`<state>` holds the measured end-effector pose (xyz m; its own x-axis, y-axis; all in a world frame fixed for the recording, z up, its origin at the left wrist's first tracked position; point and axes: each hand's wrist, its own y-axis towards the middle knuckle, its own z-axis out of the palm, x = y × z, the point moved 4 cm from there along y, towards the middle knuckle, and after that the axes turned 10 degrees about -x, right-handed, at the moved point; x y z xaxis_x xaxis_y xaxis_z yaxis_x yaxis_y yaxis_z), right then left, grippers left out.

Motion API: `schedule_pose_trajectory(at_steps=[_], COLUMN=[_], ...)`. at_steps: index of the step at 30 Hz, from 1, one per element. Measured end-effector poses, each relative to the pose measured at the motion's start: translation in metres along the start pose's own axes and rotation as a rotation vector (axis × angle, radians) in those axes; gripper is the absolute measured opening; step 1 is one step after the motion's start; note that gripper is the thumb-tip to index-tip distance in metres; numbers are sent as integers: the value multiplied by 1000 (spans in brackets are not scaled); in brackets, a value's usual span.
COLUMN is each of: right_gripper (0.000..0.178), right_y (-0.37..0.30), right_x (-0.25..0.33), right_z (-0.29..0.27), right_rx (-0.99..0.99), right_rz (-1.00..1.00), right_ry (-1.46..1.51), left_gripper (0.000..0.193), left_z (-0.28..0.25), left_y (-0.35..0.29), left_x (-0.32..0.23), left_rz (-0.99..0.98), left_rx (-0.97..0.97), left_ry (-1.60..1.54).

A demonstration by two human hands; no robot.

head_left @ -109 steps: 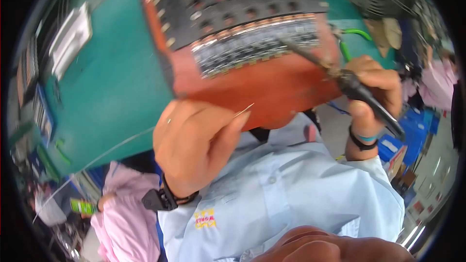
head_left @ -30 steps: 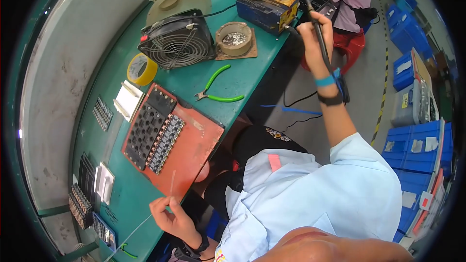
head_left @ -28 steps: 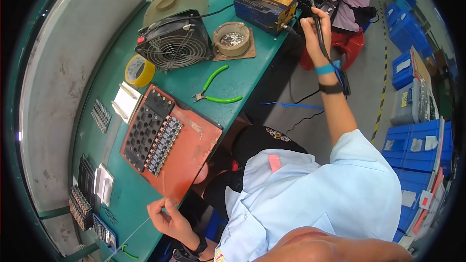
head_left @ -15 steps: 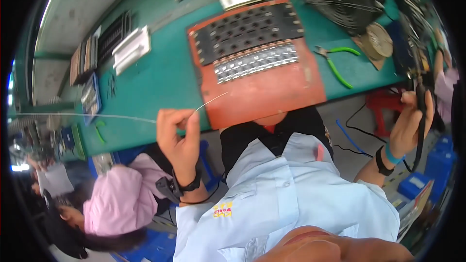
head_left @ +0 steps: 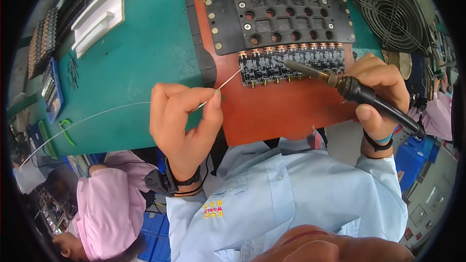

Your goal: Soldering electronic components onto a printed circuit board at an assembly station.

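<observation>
My left hand (head_left: 183, 125) pinches a thin solder wire (head_left: 232, 78) between thumb and fingers. Its free end reaches the left part of a row of small circuit boards (head_left: 293, 64), and its tail runs off to the left. With my right hand (head_left: 383, 90) I hold a soldering iron (head_left: 366, 96) by its black handle. Its tip points left, at or just above the boards; contact cannot be made out. The boards sit along the near edge of a black fixture plate (head_left: 286, 17) with round holes, on a red-orange mat (head_left: 286, 116).
A black fan with a wire guard (head_left: 388, 14) stands at the far right. On the green bench (head_left: 131, 63) to the left are a white tray (head_left: 99, 19), a blue tray of small parts (head_left: 54, 90) and a green-handled tool (head_left: 67, 132). A person in pink (head_left: 109, 208) sits at the left.
My right hand has brought the soldering iron from the far right over to the boards. My left hand has moved the wire's end onto the board row. The view is closer to the fixture.
</observation>
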<state>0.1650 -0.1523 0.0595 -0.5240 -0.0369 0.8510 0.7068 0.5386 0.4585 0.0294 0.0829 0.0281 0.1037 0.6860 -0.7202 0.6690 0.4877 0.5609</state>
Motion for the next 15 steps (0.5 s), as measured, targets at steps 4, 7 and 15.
schedule_pose_trajectory(at_steps=[4,7,15], right_gripper=[33,33,39], right_y=[8,11,6], right_x=[-10,-15,-19], right_z=[3,4,7], right_rx=[71,99,83], right_rz=[-81,-88,16], right_ry=[24,16,-68], left_gripper=[18,21,23], left_z=[7,12,17], left_y=[2,2,5], left_x=[3,4,6], left_rz=[-15,11,16], left_rx=[42,71,31], left_ry=[10,24,9])
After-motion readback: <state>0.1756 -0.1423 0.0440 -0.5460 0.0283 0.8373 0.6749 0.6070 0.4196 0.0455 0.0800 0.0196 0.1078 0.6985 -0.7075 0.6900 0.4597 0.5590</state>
